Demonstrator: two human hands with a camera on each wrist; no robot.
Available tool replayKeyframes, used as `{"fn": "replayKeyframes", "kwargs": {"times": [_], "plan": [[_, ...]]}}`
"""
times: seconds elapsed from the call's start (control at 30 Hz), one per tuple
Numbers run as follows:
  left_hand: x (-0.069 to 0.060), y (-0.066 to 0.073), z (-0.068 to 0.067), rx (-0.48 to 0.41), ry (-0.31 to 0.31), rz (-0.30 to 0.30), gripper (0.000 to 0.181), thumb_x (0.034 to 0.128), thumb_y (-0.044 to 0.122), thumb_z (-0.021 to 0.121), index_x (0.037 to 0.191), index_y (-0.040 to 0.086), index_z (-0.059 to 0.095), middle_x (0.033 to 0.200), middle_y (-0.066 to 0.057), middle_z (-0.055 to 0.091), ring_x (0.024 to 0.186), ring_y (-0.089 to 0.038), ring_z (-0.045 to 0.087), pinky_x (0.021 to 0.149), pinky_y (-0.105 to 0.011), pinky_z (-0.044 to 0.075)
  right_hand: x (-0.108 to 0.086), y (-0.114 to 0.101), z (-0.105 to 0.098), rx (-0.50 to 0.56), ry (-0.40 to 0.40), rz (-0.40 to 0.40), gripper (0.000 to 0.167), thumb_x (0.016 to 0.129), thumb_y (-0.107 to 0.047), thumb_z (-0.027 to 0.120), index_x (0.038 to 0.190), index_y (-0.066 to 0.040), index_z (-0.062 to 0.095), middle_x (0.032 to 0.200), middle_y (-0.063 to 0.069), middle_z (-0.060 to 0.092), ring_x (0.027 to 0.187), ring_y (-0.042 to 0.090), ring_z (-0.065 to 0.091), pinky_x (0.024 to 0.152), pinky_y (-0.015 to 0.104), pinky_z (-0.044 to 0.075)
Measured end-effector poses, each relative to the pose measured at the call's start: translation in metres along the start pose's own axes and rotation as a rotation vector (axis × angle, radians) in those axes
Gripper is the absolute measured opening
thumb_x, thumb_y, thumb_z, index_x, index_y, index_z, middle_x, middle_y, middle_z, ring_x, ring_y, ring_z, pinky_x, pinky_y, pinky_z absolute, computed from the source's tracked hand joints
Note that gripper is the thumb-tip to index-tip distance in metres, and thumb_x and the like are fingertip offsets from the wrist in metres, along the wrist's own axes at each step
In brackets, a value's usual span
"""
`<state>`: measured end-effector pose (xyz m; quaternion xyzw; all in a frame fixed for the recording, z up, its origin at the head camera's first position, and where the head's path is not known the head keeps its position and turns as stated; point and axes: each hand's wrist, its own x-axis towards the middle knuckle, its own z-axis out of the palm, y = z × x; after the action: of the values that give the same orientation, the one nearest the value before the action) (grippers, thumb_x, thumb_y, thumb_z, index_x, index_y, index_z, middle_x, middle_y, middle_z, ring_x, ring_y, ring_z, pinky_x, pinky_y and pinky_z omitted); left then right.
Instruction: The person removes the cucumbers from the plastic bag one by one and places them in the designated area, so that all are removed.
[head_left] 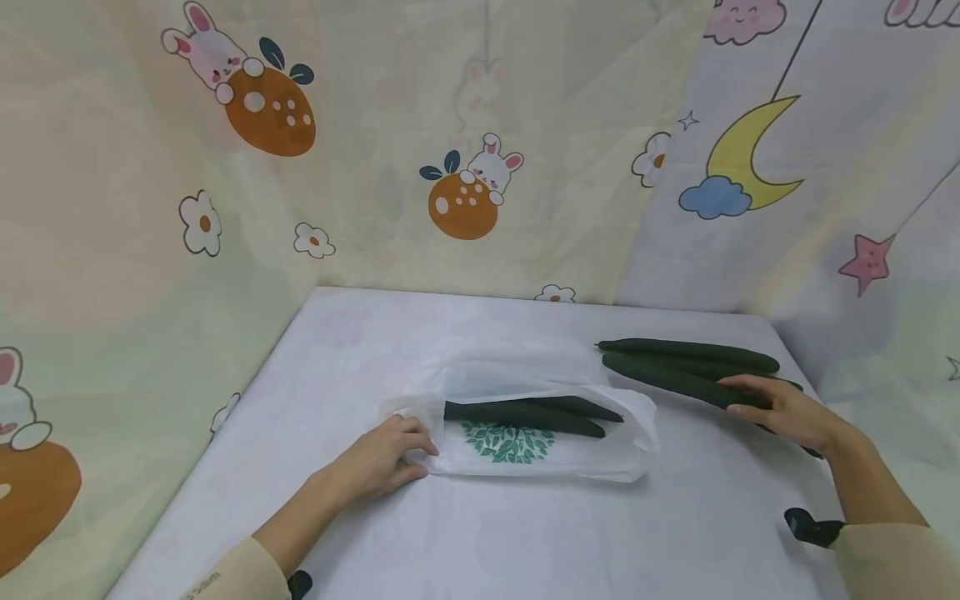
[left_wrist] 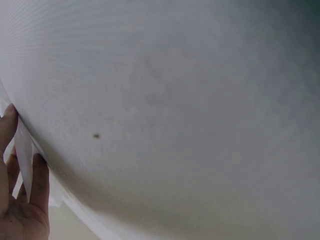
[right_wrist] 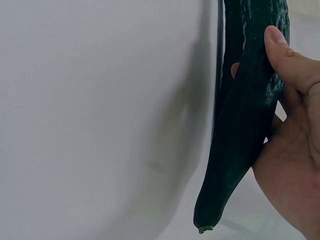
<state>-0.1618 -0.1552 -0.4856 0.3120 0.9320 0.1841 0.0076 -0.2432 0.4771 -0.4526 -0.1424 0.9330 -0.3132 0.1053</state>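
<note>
A white plastic bag (head_left: 600,461) with a green leaf print lies flat on the table, its handles spread. Two dark green cucumbers (head_left: 525,414) show in its opening, their left ends hidden inside. My left hand (head_left: 386,458) holds the bag's left edge; in the left wrist view, a fold of plastic passes between the fingers (left_wrist: 40,185). To the right, my right hand (head_left: 787,412) grips a cucumber (right_wrist: 245,120) from a small group, thumb on one side and fingers behind it. Other cucumbers (head_left: 697,350) lie just behind that one.
The white-covered table (head_left: 480,542) has its back edge against a cartoon-printed cloth wall (head_left: 375,208). More printed cloth hangs at both sides. Dark straps or mounts (head_left: 813,527) stick out near my beige sleeves (head_left: 885,558).
</note>
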Motion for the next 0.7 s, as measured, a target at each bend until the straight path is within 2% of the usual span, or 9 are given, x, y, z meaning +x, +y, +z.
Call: {"fn": "replayKeyframes", "kwargs": {"times": [0.23,0.47,0.7], "plan": [[0.0,0.001,-0.001,0.004,0.005,-0.006,0.021,0.0895,0.024,0.08,0.109,0.025,0.075,0.115,0.009,0.063,0.112,-0.018,0.058,0.097,-0.042,0.049,0.004,0.01,0.005,0.033,-0.027,0.044,0.056,0.1,-0.032,0.068,0.146,-0.004,0.05,0.154,0.038,0.031,0.14,0.064,0.023,0.099,0.083,0.025],[0.0,0.001,0.001,0.0,0.022,0.003,0.021,0.0891,0.024,0.081,0.109,0.026,0.075,0.114,0.01,0.063,0.111,-0.017,0.058,0.097,-0.042,0.05,0.01,0.009,0.005,-0.004,-0.024,0.007,0.053,0.1,-0.029,0.068,0.143,-0.002,0.053,0.151,0.04,0.037,0.138,0.065,0.026,0.099,0.082,0.025],[-0.002,-0.001,0.001,0.004,0.028,0.003,0.021,0.0895,0.025,0.08,0.11,0.025,0.075,0.115,0.009,0.063,0.112,-0.017,0.058,0.098,-0.042,0.05,0.015,0.009,0.002,-0.032,-0.062,0.033,0.055,0.1,-0.031,0.067,0.144,-0.002,0.051,0.151,0.042,0.033,0.137,0.068,0.024,0.097,0.083,0.025]]}}
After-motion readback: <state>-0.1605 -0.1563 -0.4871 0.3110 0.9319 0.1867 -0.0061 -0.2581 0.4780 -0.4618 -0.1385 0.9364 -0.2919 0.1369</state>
